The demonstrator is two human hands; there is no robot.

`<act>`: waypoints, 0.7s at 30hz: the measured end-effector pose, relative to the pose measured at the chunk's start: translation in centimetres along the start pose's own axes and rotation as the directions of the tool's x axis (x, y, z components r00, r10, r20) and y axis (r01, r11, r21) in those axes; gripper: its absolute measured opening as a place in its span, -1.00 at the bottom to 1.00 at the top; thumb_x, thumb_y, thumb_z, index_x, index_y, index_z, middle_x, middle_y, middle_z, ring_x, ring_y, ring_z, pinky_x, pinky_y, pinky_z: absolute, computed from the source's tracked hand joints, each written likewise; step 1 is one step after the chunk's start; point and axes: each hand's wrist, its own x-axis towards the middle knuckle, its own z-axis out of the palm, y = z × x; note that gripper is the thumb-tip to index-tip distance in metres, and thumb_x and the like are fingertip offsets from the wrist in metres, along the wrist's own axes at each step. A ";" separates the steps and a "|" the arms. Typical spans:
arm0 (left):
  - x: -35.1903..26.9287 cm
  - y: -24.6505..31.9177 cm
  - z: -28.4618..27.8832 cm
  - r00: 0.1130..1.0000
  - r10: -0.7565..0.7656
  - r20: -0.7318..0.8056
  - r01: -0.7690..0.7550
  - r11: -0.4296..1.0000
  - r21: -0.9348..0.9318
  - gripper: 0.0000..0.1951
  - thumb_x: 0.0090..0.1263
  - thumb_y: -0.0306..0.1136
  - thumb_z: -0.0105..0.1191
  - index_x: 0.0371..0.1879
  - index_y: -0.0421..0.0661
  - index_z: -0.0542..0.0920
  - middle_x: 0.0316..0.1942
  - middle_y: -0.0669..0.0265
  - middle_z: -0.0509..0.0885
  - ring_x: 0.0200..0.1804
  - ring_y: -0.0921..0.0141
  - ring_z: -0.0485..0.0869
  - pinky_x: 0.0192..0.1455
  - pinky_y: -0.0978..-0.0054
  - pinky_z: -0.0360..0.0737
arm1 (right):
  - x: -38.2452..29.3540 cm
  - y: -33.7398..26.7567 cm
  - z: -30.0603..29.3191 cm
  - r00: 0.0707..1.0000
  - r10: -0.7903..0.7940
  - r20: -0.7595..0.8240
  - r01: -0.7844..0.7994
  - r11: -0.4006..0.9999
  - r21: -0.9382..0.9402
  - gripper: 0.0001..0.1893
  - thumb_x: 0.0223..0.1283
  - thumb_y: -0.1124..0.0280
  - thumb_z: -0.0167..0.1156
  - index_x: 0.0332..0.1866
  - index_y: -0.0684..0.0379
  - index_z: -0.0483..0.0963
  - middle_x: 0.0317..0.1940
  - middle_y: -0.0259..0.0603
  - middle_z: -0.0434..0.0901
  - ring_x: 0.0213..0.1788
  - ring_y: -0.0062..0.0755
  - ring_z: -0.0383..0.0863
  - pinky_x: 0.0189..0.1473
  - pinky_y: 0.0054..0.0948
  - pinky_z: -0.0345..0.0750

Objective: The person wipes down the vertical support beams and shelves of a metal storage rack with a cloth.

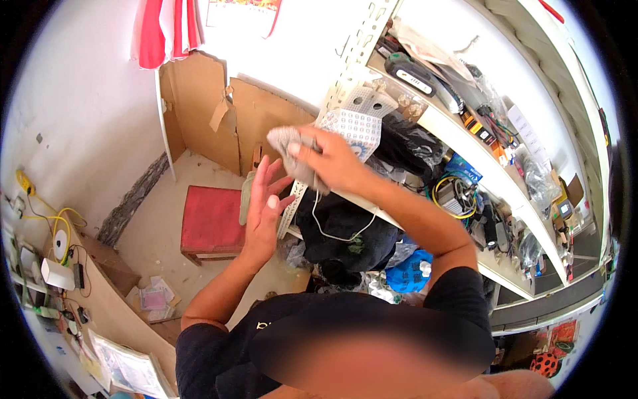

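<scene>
In my right hand (339, 157) is a crumpled grey-beige cloth (301, 162), pinched under the thumb, with a paler ribbed end at the upper left. It may be a knitted work glove, but motion blur hides the detail. My left hand (264, 214) is raised just left of the cloth with its fingers apart, and nothing is in it. Behind the left hand, a red-topped wooden stool (212, 219) stands on the floor. A small green object (245, 197) at the stool's right edge is partly covered by the fingers.
Right of me, metal shelves (463, 134) hold tools, cables and plastic bags. A patterned white box (356, 127) sits near my right hand, above dark fabric (344, 234) and a blue bag (408, 272). Cardboard sheets (199, 109) lean ahead. Left is a desk (119, 319) with chargers and papers.
</scene>
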 end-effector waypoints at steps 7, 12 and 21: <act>1.1 -3.6 -0.2 0.980 -0.192 0.057 0.194 0.980 -0.031 -0.35 0.67 -0.27 -0.04 0.66 0.01 0.03 0.55 0.16 0.24 0.52 0.29 0.31 0.53 0.28 0.29 | -7.8 4.2 4.7 0.993 0.091 -0.072 -0.078 0.984 0.161 -0.47 0.60 0.22 0.01 0.48 0.37 0.34 0.52 0.15 0.31 0.56 0.06 0.28 0.57 -0.20 0.18; 0.1 -5.5 -0.1 0.924 -0.376 0.073 0.380 0.924 -0.048 -0.44 0.65 -0.29 0.02 0.58 -0.01 0.23 0.46 0.23 0.40 0.43 0.35 0.41 0.47 0.35 0.35 | -11.9 3.8 4.9 0.984 0.175 -0.039 -0.171 0.982 0.073 -0.43 0.60 0.29 -0.02 0.59 0.31 0.22 0.59 0.08 0.23 0.61 -0.02 0.24 0.56 -0.23 0.22; 0.8 -4.2 -2.3 0.821 -0.555 -0.133 0.428 0.752 -0.501 -0.51 0.67 -0.01 -0.07 0.40 -0.04 0.51 0.25 0.25 0.68 0.24 0.30 0.66 0.32 0.22 0.61 | -21.4 7.6 2.2 0.937 0.318 -0.146 -0.307 0.947 0.092 -0.64 0.53 0.40 0.13 0.34 0.21 0.56 0.17 -0.03 0.69 0.11 -0.30 0.73 0.16 -0.40 0.60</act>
